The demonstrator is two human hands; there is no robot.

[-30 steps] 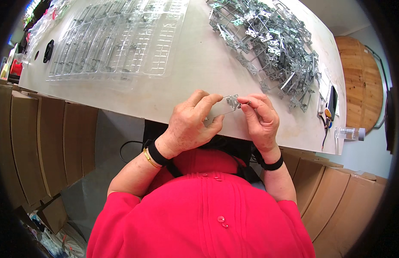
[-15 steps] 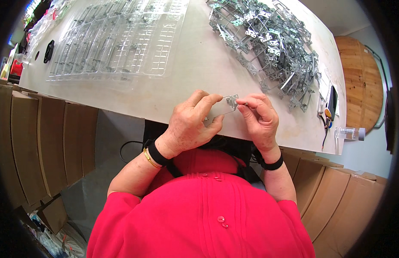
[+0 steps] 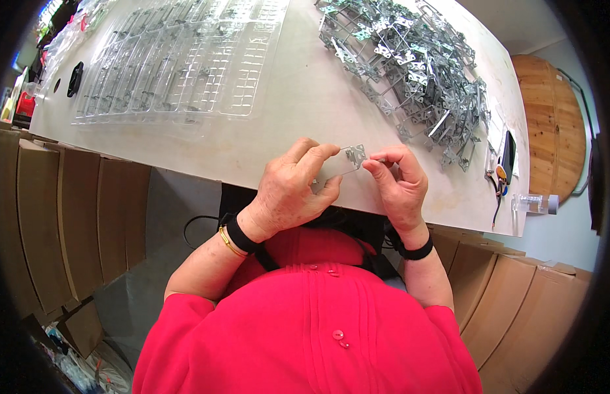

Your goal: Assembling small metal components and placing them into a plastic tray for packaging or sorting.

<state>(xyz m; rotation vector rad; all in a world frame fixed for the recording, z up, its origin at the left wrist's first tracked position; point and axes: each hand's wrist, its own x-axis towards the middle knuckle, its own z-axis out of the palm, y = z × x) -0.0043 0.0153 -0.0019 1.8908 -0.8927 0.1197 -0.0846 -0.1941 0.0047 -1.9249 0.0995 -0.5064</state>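
Note:
My left hand [image 3: 292, 180] is closed on a small metal bracket [image 3: 356, 156], a stamped plate with thin wire rods running back between the fingers. Beside the plate's right edge is my right hand [image 3: 398, 180], its thumb and forefinger pinched together. Whatever sits in that pinch, if anything, is too small to make out. Both hands hover over the near edge of the pale table [image 3: 285, 125]. A large tangled heap of similar metal brackets [image 3: 416, 72] lies beyond the right hand.
Clear plastic trays [image 3: 167, 65] holding metal parts lie at the far left, near a black object [image 3: 75, 79]. At the right edge are pliers [image 3: 501, 174] and a clear bottle [image 3: 535, 204]. Cardboard boxes [image 3: 75, 217] line the table's left front.
My right hand has drawn slightly away from the bracket's plate, leaving more of it showing. The left hand keeps its place and its hold.

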